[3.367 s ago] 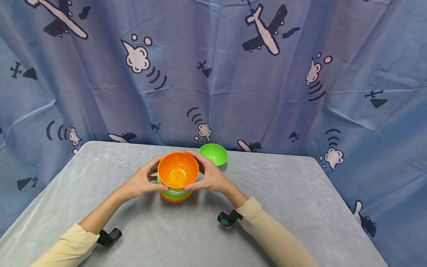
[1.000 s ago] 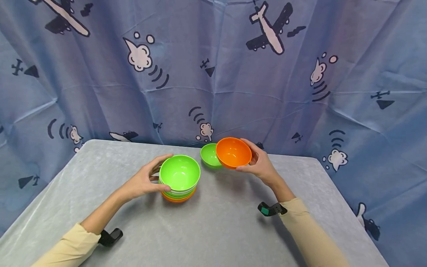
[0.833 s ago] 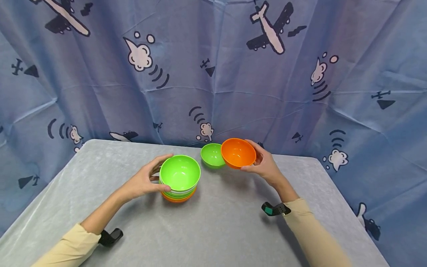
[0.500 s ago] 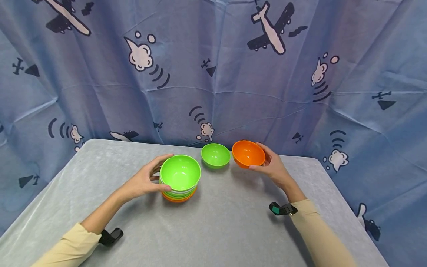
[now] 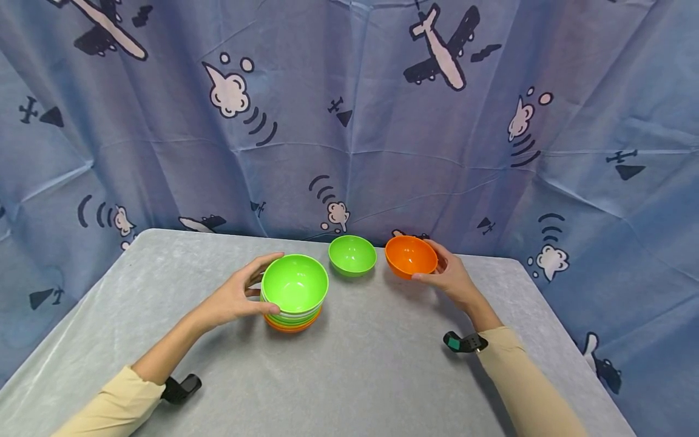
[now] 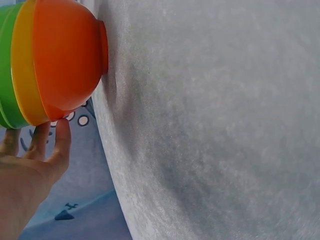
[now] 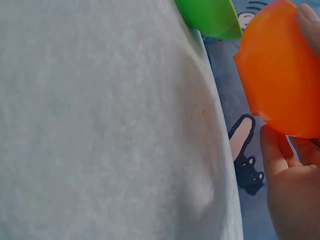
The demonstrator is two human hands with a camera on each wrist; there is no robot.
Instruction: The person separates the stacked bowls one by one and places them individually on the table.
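Observation:
In the head view my left hand (image 5: 244, 291) holds a stack of bowls from the left, fingers behind and thumb in front. A green bowl (image 5: 295, 283) tops this stack. The left wrist view shows fingertips against the stack's lowest orange bowl (image 6: 67, 55), which stands on the table. At the back, my right hand (image 5: 449, 276) grips another orange bowl (image 5: 411, 256) by its right side. In the right wrist view that bowl (image 7: 280, 75) is upright, its base seemingly a little apart from the tabletop. Just left of it sits a single green bowl (image 5: 352, 255), a small gap between them.
A grey cloth covers the table (image 5: 360, 370). Behind its far edge hangs a blue curtain (image 5: 306, 121) printed with airplanes, close to the single green bowl and the held orange one. Each wrist wears a black strap device (image 5: 464, 342).
The orange bowl was on top of the stack between both hands. My right hand has lifted it off, carried it right past the single green bowl and lowered it. The left hand stays put.

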